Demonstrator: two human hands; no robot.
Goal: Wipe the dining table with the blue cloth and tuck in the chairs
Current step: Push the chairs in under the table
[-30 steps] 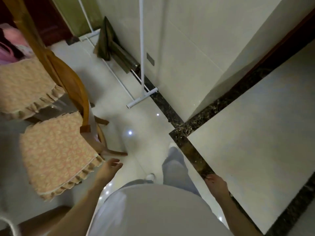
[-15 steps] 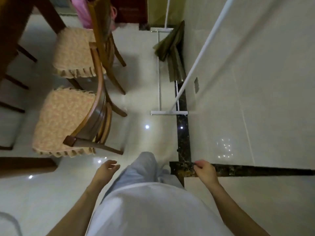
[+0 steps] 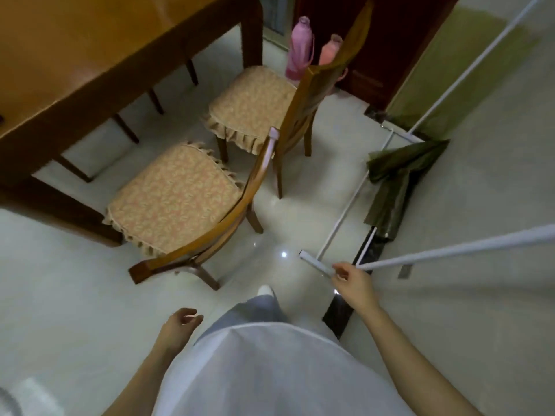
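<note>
The wooden dining table fills the upper left. Two wooden chairs with beige frilled cushions stand pulled out from it: the near chair and the far chair. My left hand hangs low beside my body with loosely curled fingers, holding nothing, below the near chair's back. My right hand is out to the right, empty, with fingers loosely bent, in front of the white rack's foot. No blue cloth is in view.
A white metal rack stands along the right wall with an olive green cloth draped on it. Pink and salmon flasks stand behind the far chair by a dark red door. The floor is glossy pale tile.
The view has swung left, bringing the table and both chairs into sight. My right hand has risen toward the rack's foot. The left hand stays low and empty.
</note>
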